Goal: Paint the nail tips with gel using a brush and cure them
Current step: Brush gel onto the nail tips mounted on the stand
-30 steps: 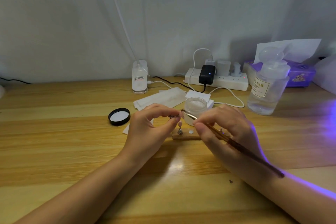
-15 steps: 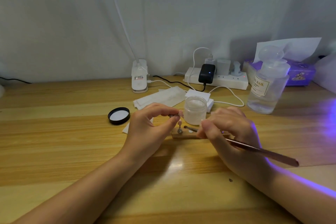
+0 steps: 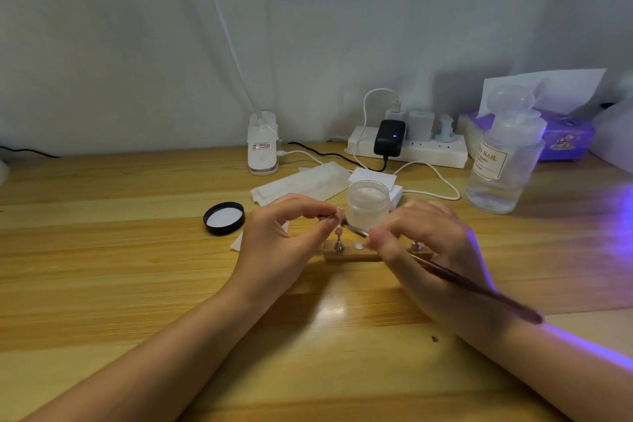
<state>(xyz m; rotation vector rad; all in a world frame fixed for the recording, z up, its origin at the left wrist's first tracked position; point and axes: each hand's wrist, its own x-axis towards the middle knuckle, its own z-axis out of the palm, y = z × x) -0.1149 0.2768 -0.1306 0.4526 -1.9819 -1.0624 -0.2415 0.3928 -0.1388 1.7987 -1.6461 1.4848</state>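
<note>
Nail tip (image 3: 340,214), pinched on its holder by my left hand (image 3: 284,236), takes light strokes from the brush (image 3: 455,276) gripped in my right hand (image 3: 431,250) at 3 o'clock.

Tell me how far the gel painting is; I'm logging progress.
Done: clear gel jar open, black lid aside. In hand: left hand pinches a small pink nail tip; right hand holds the long brown brush. Left: curing, not visibly begun.

clear bottle (image 3: 503,164), label partly readable, "NAIL"
</note>
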